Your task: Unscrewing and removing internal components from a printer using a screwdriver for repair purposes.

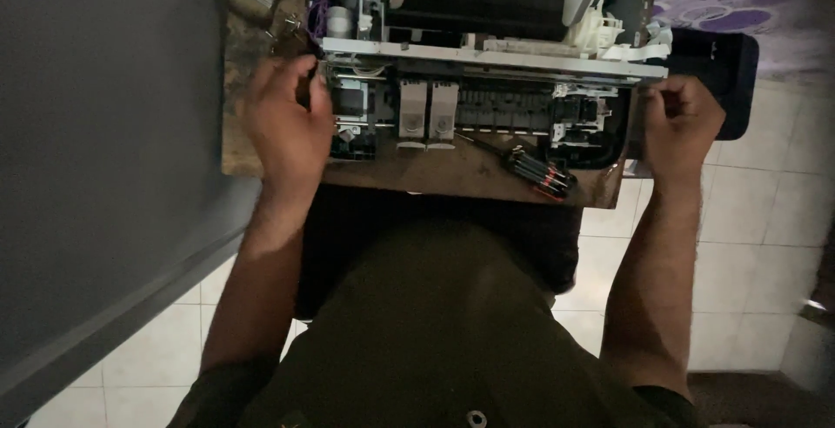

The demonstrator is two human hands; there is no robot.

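The head view is dark, and many small parts are hard to tell apart. The opened printer [487, 71] is cut off by the top edge, so its back part is not seen. The wooden surface [452, 176] under it is mostly covered; only its front strip and left side show. At the far left corner some small metal things lie in shadow, and I cannot tell what they are.

There is one printer, one screwdriver [522, 165], and two hands. Inside the printer, two light grey blocks [428, 113] stand side by side near the middle.

The left hand [285, 119] lies against the left end of the printer. Its fingers [306, 76] are curled around a thin dark thing at that end, but what exactly they grip is hidden by the hand itself. The right hand [683, 119] is at the right end of the printer, with the fingers folded into a fist that touches the dark side wall. I cannot tell if it holds something inside.

The screwdriver, with black and red handle, lies on the surface just in front of the printer, between both hands and touched by neither.
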